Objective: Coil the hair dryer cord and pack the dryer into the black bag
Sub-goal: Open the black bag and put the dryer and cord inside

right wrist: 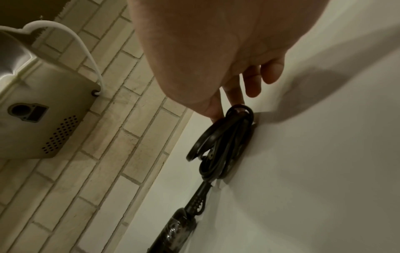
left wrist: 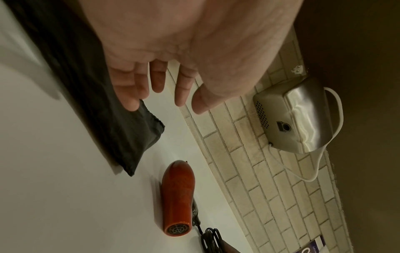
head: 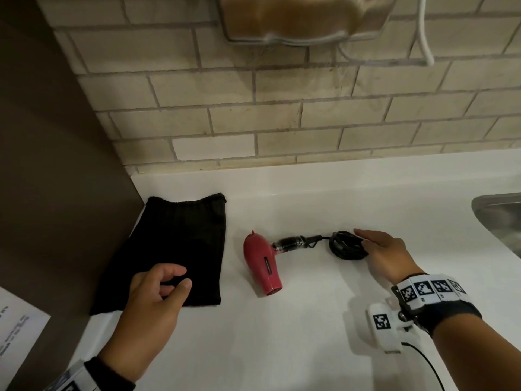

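Note:
A red hair dryer [head: 262,263] lies on the white counter [head: 282,348], its black handle [head: 290,243] pointing right. The black cord [head: 345,245] sits coiled on the counter beyond the handle. My right hand [head: 363,239] rests on the coil's right end with fairly straight fingers, the thumb against its near side. In the right wrist view the hand [right wrist: 233,102] touches the top of the coil [right wrist: 225,142]. The black bag [head: 169,249] lies flat at the left. My left hand [head: 180,277] hovers over the bag's near right corner, fingers relaxed. The left wrist view shows the fingers [left wrist: 158,80] apart above the bag [left wrist: 121,137] and the dryer [left wrist: 177,196].
A steel sink [head: 499,218] is set into the counter at the far right. A metal wall unit [head: 304,18] with a white cable hangs on the tiled wall behind. A brown partition [head: 56,165] borders the bag on the left, with a paper sheet [head: 17,328] below.

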